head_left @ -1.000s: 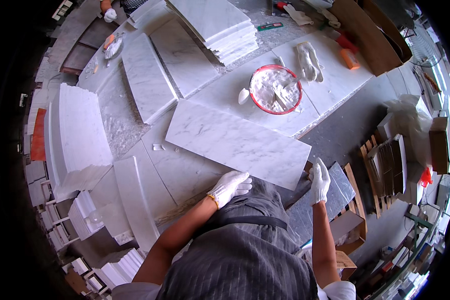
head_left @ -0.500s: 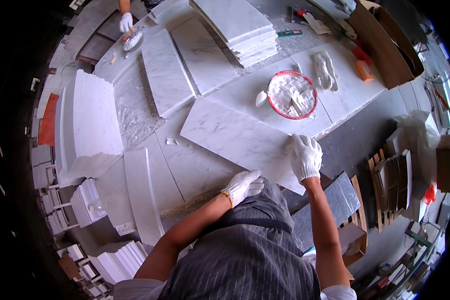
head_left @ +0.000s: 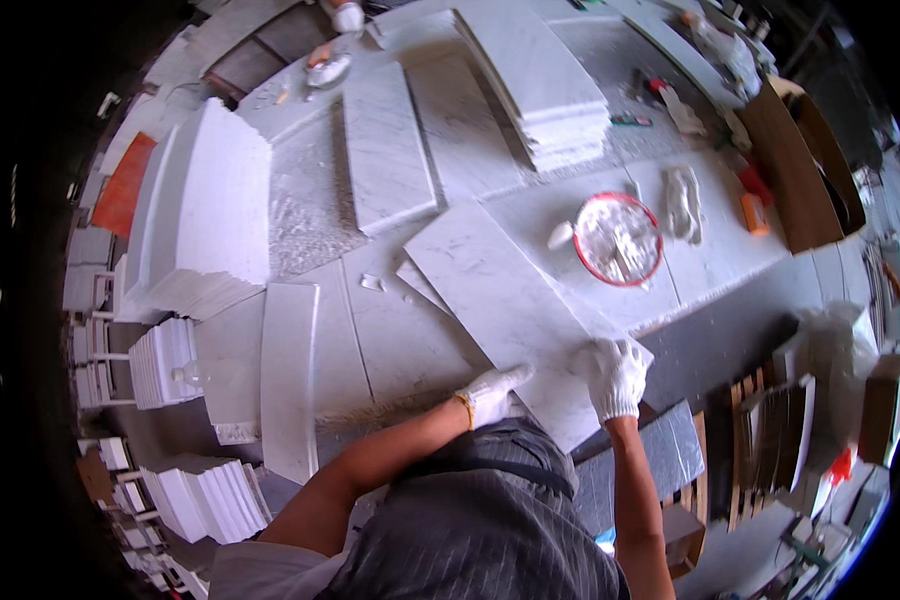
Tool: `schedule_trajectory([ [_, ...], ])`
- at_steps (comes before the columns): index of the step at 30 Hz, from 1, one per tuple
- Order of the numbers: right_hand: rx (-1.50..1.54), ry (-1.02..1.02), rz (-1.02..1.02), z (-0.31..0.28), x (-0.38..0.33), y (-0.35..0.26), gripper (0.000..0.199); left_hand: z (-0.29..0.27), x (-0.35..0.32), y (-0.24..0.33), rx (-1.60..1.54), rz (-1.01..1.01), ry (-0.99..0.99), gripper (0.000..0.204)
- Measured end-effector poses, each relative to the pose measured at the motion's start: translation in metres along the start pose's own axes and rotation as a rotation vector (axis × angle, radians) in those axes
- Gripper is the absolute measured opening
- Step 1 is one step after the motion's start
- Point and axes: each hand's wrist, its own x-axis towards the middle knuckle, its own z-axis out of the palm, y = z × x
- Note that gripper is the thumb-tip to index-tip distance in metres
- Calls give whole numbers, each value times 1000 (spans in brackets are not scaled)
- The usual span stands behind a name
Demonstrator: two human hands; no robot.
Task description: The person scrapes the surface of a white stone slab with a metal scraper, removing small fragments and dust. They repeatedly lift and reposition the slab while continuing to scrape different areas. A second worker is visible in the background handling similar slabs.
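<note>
A veined white marble slab lies slanted across the bench in front of me. Beneath it, a second pale slab shows at the left edge and by my right hand. My right hand, in a white knit glove, has its curled fingers on the right edge of the top slab. My left hand, gloved too, is at the slab's near left edge, one digit over its top face; its other fingers are partly hidden. Beyond my right hand stands a red-rimmed tub of white paste with a tool in it.
Stacked slabs stand at the left and far right of the bench. A spare glove, an orange block and a cardboard box are to the right. A co-worker's gloved hand is at the far edge.
The top slab has turned, its far end swinging away, exposing another slab below. My left hand has come onto its edge. The view has shifted, and the co-worker's hand has left the white-smeared tool.
</note>
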Motion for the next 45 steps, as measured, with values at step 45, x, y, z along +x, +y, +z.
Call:
schedule_trajectory([
  [45, 42, 31, -307, 72, 104, -81, 44, -92, -108, 318, 278, 1068, 579, 42],
])
